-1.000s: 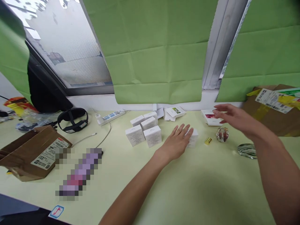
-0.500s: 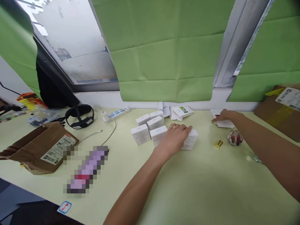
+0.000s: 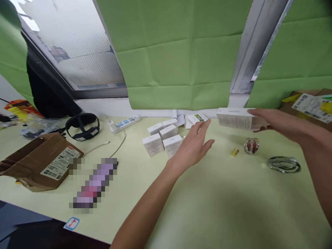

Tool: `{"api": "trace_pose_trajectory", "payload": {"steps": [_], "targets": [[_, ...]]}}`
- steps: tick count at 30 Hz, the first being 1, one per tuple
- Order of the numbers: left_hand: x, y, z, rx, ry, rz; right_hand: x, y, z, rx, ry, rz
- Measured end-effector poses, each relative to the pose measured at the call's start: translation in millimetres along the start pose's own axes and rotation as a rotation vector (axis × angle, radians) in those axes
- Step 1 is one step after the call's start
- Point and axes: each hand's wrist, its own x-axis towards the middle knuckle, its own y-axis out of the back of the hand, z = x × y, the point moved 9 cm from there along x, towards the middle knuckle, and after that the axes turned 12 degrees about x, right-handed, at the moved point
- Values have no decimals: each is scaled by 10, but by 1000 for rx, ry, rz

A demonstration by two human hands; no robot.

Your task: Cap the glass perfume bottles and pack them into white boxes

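Note:
My right hand holds a flat white box in the air above the pale green table, near the window sill. My left hand hovers open, fingers stretched, just right of a cluster of several small white boxes. It hides part of another white box below it. A small gold object and a round glass ornament lie on the table below the lifted box.
An open cardboard box sits at the left, with a black headband device, a white power strip and a cable nearby. A clear glass piece lies at right. A taped cardboard parcel is at far right. More white cartons line the sill.
My right hand has picked the flat white box up from the table and raised it. My left hand has come off the small white box and opened.

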Motion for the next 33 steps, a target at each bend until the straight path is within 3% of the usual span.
{"api": "trace_pose_trajectory", "payload": {"steps": [2,5,9,12,17,23,27,30,33], "targets": [[-90,-48,113,-158,47,76,-434,-236,135,320,-82,-190],[-326,-353,141,-324,157,100,-880,-516,354,548,-154,-238],[-624,-884,9,-604,252,65,-1048,-949,658,674,-182,-262],[-717,-1110,-154,-758,320,97,-1000,-1128,860,701,-139,-177],[-722,-1157,-355,-874,405,205,-1002,-1314,1026,716,-93,-178],[-715,-1243,-376,-946,472,89,-990,-1351,1105,761,-92,-153],[-716,-1222,-366,-941,452,100,-988,-1352,1112,749,-107,-157],[-735,-1251,-319,-827,436,30,-1054,-1372,1047,709,-112,-267],[-767,-1199,-255,-541,390,13,-1155,-1405,990,714,-145,-405]]}}
